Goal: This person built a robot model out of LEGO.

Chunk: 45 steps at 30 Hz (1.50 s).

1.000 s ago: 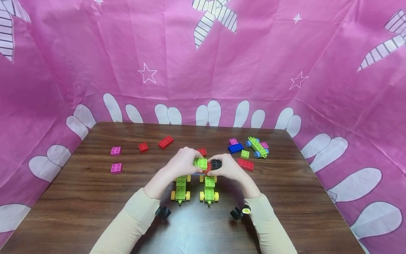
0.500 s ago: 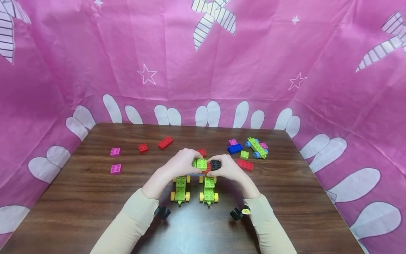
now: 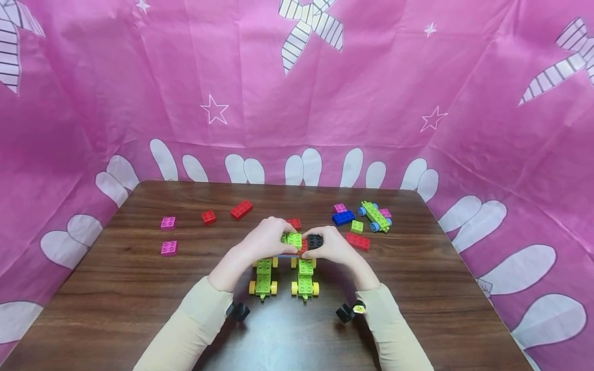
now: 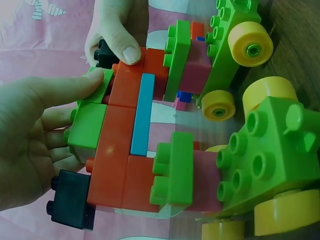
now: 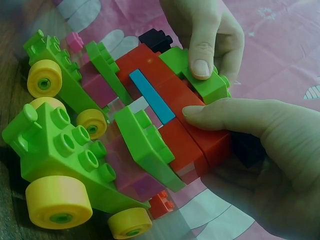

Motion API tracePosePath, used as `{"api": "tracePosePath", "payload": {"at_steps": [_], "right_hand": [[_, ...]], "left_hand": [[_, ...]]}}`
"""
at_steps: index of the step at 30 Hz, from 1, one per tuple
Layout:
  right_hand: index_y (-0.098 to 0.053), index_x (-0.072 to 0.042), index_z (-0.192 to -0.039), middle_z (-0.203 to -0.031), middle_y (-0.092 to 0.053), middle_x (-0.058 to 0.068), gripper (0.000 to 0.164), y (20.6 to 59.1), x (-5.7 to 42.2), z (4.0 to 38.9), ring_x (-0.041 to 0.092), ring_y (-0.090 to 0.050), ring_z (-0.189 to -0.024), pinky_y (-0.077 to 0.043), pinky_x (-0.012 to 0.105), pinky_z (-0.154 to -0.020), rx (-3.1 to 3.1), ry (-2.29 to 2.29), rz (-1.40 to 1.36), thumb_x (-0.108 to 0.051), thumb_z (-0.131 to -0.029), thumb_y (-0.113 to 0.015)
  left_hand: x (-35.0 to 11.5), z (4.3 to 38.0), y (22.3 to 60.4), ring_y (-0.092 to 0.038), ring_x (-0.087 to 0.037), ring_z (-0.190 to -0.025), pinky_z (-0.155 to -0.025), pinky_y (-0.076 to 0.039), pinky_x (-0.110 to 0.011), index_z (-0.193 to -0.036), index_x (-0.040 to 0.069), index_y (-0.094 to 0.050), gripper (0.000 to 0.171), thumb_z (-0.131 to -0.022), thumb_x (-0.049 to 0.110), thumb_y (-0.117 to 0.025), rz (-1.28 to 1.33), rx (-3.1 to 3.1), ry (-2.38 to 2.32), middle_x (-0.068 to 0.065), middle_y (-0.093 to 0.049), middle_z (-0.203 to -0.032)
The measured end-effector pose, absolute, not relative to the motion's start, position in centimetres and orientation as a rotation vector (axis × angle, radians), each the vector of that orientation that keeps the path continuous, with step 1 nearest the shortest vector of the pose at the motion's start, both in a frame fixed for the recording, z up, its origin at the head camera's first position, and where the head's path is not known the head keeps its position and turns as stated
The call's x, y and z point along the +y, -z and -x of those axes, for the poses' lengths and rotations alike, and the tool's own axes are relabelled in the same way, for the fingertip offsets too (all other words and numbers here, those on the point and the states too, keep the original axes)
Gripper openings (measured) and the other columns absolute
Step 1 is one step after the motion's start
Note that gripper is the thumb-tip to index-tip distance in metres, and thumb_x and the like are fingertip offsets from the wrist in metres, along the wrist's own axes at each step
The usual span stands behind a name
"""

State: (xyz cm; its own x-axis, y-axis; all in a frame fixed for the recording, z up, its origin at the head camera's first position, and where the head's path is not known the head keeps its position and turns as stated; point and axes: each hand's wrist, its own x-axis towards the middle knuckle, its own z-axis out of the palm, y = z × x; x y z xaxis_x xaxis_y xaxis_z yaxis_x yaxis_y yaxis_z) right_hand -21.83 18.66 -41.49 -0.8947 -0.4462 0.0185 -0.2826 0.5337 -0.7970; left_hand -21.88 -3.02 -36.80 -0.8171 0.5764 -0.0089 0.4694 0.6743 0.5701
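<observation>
Walls: pink cloth (image 3: 371,77) hangs behind and at both sides, with creases | Print: striped bows (image 3: 304,28), white stars (image 3: 215,110) and white ovals (image 3: 312,167) along the lower part | Furniture: brown wooden table (image 3: 116,288), its far corners are rounded | Light: pale shine (image 3: 283,330) on its near part

No legible text, label or number — any lettering on the bricks (image 4: 114,155) perhaps too small or blurred.
</observation>
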Motion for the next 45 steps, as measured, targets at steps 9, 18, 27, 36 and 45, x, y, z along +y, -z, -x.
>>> {"api": "tracePosePath", "payload": {"at_steps": [9,18,27,36,45], "right_hand": [[-0.070,-0.005,-0.112,-0.097,-0.074,0.006,0.040,41.6,18.7,21.9,0.016,-0.064,-0.083,-0.057,0.030,-0.075,2.584,1.286,0.634,-0.019,-0.076,-0.083],[-0.070,-0.004,-0.113,-0.097,-0.074,0.008,0.041,41.6,18.8,21.9,0.017,-0.065,-0.083,-0.057,0.029,-0.075,2.577,1.302,0.632,-0.018,-0.077,-0.083],[-0.070,-0.006,-0.113,-0.098,-0.074,0.007,0.041,41.7,18.7,21.9,0.018,-0.065,-0.084,-0.057,0.031,-0.076,2.575,1.294,0.603,-0.019,-0.076,-0.083],[-0.070,-0.004,-0.113,-0.099,-0.073,0.008,0.041,41.5,18.6,21.8,0.018,-0.064,-0.085,-0.057,0.030,-0.075,2.587,1.284,0.613,-0.019,-0.077,-0.083],[-0.070,-0.003,-0.113,-0.099,-0.073,0.010,0.042,41.4,18.6,21.7,0.018,-0.064,-0.084,-0.056,0.030,-0.075,2.585,1.275,0.610,-0.019,-0.077,-0.083]], "left_hand": [[-2.9,21.9,37.1,-0.062,-0.012,-0.085,-0.075,-0.054,-0.028,-0.108,0.009,-0.075,0.033,-0.079,0.024,-0.082,-0.869,2.731,-0.866,-0.002,-0.075,-0.100],[-2.9,22.1,37.4,-0.062,-0.013,-0.087,-0.075,-0.055,-0.028,-0.107,0.010,-0.075,0.033,-0.078,0.025,-0.083,-0.867,2.744,-0.867,-0.002,-0.075,-0.101],[-3.0,21.9,37.4,-0.063,-0.014,-0.089,-0.079,-0.056,-0.030,-0.107,0.011,-0.076,0.034,-0.077,0.024,-0.084,-0.870,2.748,-0.879,-0.001,-0.075,-0.101],[-3.0,21.8,37.6,-0.066,-0.017,-0.096,-0.083,-0.055,-0.034,-0.108,0.010,-0.075,0.035,-0.077,0.023,-0.084,-0.919,2.785,-0.860,-0.003,-0.075,-0.103],[-3.1,21.8,37.8,-0.066,-0.016,-0.094,-0.082,-0.055,-0.033,-0.107,0.010,-0.076,0.034,-0.077,0.023,-0.084,-0.919,2.792,-0.888,-0.002,-0.075,-0.102]]}}
